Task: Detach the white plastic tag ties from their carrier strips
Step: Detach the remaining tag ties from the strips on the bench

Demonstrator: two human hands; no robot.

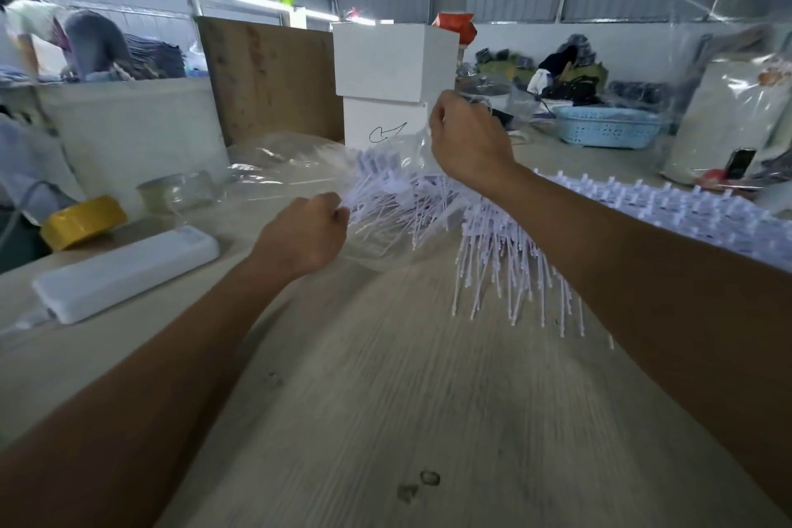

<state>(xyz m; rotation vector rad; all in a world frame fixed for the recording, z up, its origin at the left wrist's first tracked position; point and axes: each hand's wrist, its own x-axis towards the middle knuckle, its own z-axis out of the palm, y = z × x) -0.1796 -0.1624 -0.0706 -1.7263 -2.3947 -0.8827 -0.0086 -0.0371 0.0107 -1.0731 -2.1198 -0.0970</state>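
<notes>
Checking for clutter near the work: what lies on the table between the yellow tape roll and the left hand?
In the head view, a long white flat block lies between the yellow tape roll and the left hand.

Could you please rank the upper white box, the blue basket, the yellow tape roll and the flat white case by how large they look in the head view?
1. Flat white case
2. Upper white box
3. Blue basket
4. Yellow tape roll

The case lies nearest the camera, so first and second place are uncertain.
</notes>
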